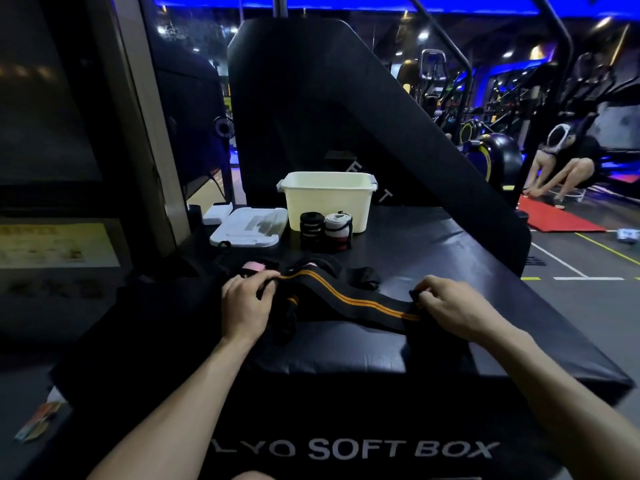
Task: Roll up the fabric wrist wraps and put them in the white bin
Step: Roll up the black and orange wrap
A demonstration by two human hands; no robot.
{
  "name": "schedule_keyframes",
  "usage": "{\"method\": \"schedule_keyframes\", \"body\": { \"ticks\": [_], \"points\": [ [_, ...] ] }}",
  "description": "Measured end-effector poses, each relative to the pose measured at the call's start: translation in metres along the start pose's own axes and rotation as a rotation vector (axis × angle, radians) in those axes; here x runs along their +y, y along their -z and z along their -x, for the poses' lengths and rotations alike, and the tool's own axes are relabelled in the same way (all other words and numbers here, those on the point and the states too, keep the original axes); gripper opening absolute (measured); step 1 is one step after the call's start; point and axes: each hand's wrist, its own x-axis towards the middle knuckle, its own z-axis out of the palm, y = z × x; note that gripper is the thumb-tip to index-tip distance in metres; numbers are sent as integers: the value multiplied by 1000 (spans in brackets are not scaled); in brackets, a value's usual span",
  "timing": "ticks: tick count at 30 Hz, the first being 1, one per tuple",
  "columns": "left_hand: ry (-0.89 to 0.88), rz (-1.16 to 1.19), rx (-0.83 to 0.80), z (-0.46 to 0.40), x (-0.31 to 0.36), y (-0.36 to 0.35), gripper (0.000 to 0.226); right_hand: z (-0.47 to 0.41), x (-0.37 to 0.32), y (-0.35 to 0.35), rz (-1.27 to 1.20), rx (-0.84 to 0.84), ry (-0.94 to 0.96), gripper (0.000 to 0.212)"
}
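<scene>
A black wrist wrap with two orange stripes [349,299] lies stretched across the top of the black soft box [467,271]. My left hand [247,299] grips its left part, and my right hand [446,303] pinches its right end. Behind my left hand lies a pile of loose wraps, one of them pink [254,266]. Two rolled wraps stand in front of the white bin [329,199]: a black one [311,228] and a white and red one [337,232]. I cannot see what is inside the bin.
A white lid [249,226] and a small white box [217,213] lie left of the bin. A tall black padded machine panel [311,98] rises behind it. A person sits at the far right near a red mat [561,216].
</scene>
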Motion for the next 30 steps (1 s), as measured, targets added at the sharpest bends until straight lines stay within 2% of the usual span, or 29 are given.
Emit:
{"method": "schedule_keyframes", "body": {
  "ticks": [3,5,8,10,11,15,18,20,23,27,28,29,30],
  "points": [
    [16,26,21,1,4,2,22,-7,-2,7,132,-38,-43,42],
    [43,102,-10,2,12,8,22,-10,-5,15,166,-60,-17,36],
    [166,342,-55,-6,32,20,15,-18,-9,26,125,-72,48,20],
    [200,506,-21,-16,51,22,7,-26,-16,33,7,-39,130,19],
    [226,607,-24,-23,62,21,10,-29,-22,36,-98,-41,176,18],
    [316,1001,-193,-45,108,11,24,-31,-56,49,-508,-163,319,33],
    [316,1120,-266,-57,133,-2,24,-32,-69,49,-741,-204,401,29],
    [336,1133,-236,-63,145,-11,23,-36,-71,48,-845,-149,436,20],
    [408,1109,-188,-70,156,-24,28,-46,-72,52,-923,51,391,9],
    [471,1048,-480,-52,159,-49,81,-72,-70,65,-929,294,266,9],
    [460,988,-552,-41,158,-59,86,-81,-68,67,-921,337,232,8],
    [428,922,-614,-31,158,-71,82,-92,-64,70,-906,371,205,9],
    [399,856,-668,-22,159,-83,69,-102,-60,72,-883,401,184,10]
  ]
}}
